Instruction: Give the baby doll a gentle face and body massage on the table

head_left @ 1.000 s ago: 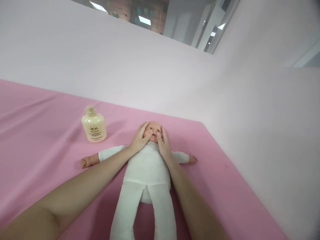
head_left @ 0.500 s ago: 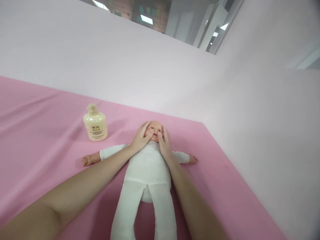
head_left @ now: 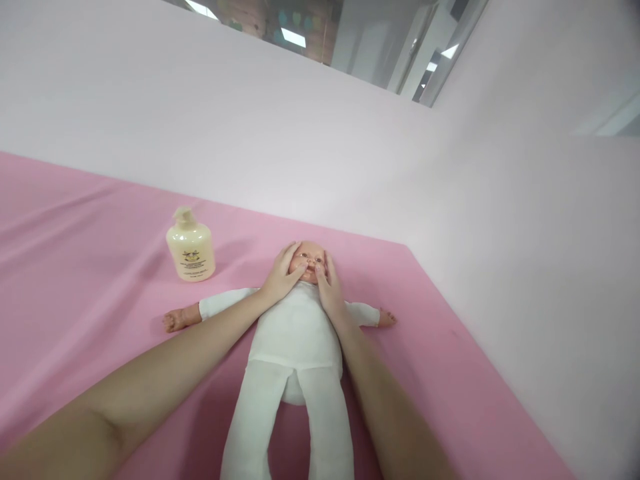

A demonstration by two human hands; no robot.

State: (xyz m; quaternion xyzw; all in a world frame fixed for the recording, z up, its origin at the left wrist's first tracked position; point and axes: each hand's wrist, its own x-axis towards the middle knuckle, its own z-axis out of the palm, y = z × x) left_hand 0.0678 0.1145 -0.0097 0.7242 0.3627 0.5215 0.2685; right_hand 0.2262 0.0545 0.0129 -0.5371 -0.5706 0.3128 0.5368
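Note:
A baby doll (head_left: 295, 333) in a white suit lies on its back on the pink cloth (head_left: 90, 280), arms spread, legs toward me. My left hand (head_left: 280, 277) cups the left side of the doll's head, with the thumb on its cheek. On the other side of the face rests my right hand (head_left: 327, 287), its thumb near the doll's mouth. Both hands lie flat on the head with fingers apart.
A cream pump bottle (head_left: 191, 247) stands upright on the cloth, left of the doll's head. White walls (head_left: 525, 267) rise behind and along the right edge of the pink surface.
My thumbs have shifted slightly over the doll's cheeks. The doll and the bottle have not moved.

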